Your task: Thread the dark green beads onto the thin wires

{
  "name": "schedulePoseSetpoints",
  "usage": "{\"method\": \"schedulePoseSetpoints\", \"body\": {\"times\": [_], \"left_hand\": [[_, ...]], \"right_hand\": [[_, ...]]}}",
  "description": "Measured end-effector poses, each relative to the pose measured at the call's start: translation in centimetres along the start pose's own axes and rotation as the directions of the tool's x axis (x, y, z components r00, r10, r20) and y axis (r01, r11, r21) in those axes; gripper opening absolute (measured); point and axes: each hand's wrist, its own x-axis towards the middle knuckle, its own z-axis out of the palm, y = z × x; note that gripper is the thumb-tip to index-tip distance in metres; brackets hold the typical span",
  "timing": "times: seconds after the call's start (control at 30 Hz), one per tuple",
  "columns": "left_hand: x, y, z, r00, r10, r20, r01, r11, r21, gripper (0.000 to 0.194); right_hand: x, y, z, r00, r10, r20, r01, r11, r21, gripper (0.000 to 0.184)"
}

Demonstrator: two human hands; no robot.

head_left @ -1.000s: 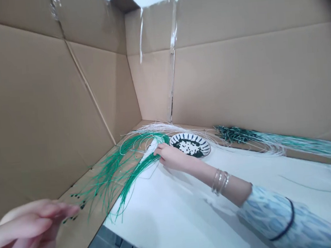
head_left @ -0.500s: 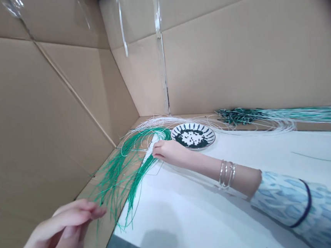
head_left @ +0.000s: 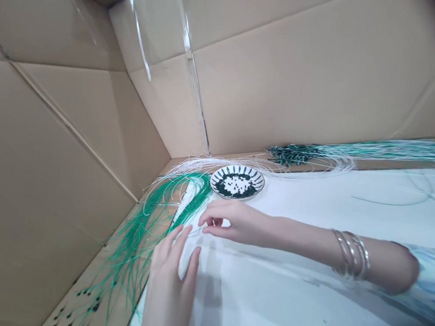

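Note:
My left hand (head_left: 175,268) reaches over the white board's left edge, fingers apart, with nothing visible in it. Facing it, my right hand (head_left: 238,223) curls thumb and forefinger into a near-closed pinch. Whatever is between those fingertips is too fine to make out. A thin bent strand (head_left: 194,234) shows between the two hands. Just beyond them lies a bundle of green strands (head_left: 196,204), curving left and spreading out over the cardboard. Behind my right hand stands a striped oval plate (head_left: 257,181) holding many small dark green bits.
White strands (head_left: 198,161) loop behind the plate. A long bundle with dark green tips (head_left: 293,154) lies along the back wall. Cardboard walls (head_left: 290,85) rise at the left and back. Several dark-tipped pieces (head_left: 69,315) lie at lower left; a loose strand (head_left: 388,204) rests on the white board (head_left: 309,297).
My left hand has come up and right from the lower left, its fingers spreading. My right hand has drawn back from the green bundle towards me. The view has shifted right.

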Motion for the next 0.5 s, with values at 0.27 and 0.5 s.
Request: {"method": "schedulePoseSetpoints", "body": {"times": [0.27,0.5], "left_hand": [[0.6,0.3,0.3,0.993,-0.06,0.1,0.06,0.998,0.0,0.027],[-0.1,0.2,-0.2,0.994,-0.029,0.109,0.027,0.999,0.021,0.031]], "right_hand": [[-3.0,1.3,-1.5,0.99,0.084,0.115,-0.078,0.996,-0.052,0.016],[-3.1,2.9,-2.5,0.959,0.26,0.11,-0.221,0.933,-0.283,0.016]]}}
